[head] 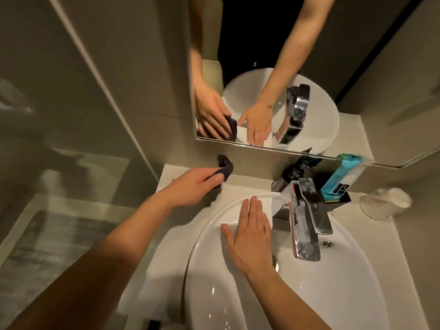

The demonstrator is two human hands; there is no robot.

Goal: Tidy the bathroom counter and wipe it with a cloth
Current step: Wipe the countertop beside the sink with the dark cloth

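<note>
My left hand grips a small dark cloth and presses it on the white counter at the back left corner, against the wall below the mirror. Flat on the far rim of the white sink basin lies my right hand, fingers together and pointing at the wall, holding nothing. The cloth's lower part is hidden under my left fingers.
A chrome faucet juts over the basin right of my right hand. Behind it stands a blue and white packet in a dark holder. A white cup sits at the far right. The mirror reflects both hands.
</note>
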